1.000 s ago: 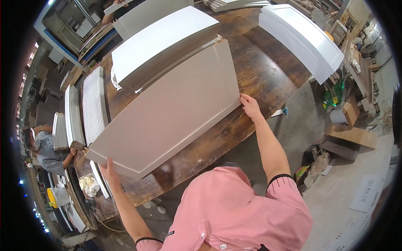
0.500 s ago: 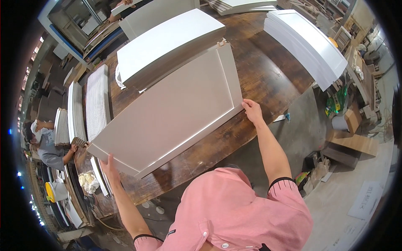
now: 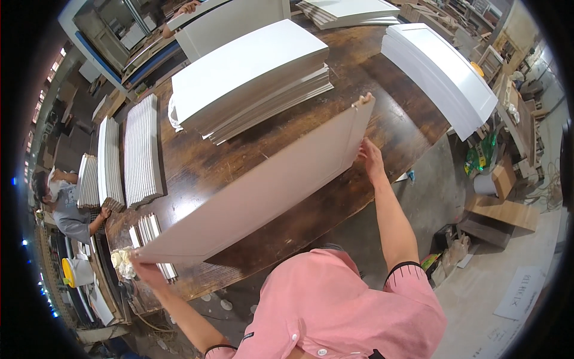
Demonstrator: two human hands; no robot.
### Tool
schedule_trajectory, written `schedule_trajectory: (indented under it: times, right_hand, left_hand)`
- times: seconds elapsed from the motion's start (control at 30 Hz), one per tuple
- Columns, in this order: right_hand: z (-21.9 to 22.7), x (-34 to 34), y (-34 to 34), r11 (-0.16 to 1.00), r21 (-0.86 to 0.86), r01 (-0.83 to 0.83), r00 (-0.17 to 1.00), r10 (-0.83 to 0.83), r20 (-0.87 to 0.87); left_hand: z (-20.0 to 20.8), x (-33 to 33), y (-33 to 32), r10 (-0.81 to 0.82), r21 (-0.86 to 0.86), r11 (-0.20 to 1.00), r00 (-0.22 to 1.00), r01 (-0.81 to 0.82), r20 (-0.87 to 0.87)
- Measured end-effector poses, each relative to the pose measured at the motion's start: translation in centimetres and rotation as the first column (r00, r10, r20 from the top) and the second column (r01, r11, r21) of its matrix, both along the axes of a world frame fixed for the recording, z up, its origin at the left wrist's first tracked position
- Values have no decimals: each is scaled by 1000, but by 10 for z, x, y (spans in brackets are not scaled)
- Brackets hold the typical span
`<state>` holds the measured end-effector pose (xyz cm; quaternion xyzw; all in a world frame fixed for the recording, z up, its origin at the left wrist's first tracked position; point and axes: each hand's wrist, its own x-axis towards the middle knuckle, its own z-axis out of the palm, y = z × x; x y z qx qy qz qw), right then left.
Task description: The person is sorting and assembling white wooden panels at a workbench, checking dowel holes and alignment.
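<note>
Between my two hands a framed cabinet door panel, pale grey-white, is held tilted steeply over the brown wooden table. My left hand grips its near left corner, the fingers partly blurred. At the right end, my right hand is closed on the panel's edge, with some fingers hidden behind it. A small tan bit shows at the panel's upper right corner, too small to make out. Just beyond the panel lies a stack of white panels.
Another white panel stack lies at the table's far right. Bundled white strips and loose strips lie at left, near a crumpled cloth. A co-worker stands at left. Another person's hand holds a panel at the far side.
The panel has come nearer and to the right, and tilted more steeply, uncovering the stack's side behind it. My left hand has moved down and slightly left with it; my right hand moved slightly right.
</note>
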<state>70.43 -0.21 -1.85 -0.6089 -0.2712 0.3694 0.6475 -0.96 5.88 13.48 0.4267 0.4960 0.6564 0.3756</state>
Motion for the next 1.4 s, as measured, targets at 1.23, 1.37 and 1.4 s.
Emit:
schedule_trajectory:
  times: [1.23,1.37,1.4]
  right_hand:
    - [57,97,24,979,-132,154,988,-154,9]
    - [-36,114,-15,971,-152,183,952,-136,273]
    - [-46,115,-23,962,-134,236,867,-146,477]
  left_hand:
    - [155,364,6,-463,-492,781,-173,384,-869]
    - [151,365,3,-444,-474,789,-170,392,-880]
    - [146,365,3,-424,-444,794,-145,416,-894]
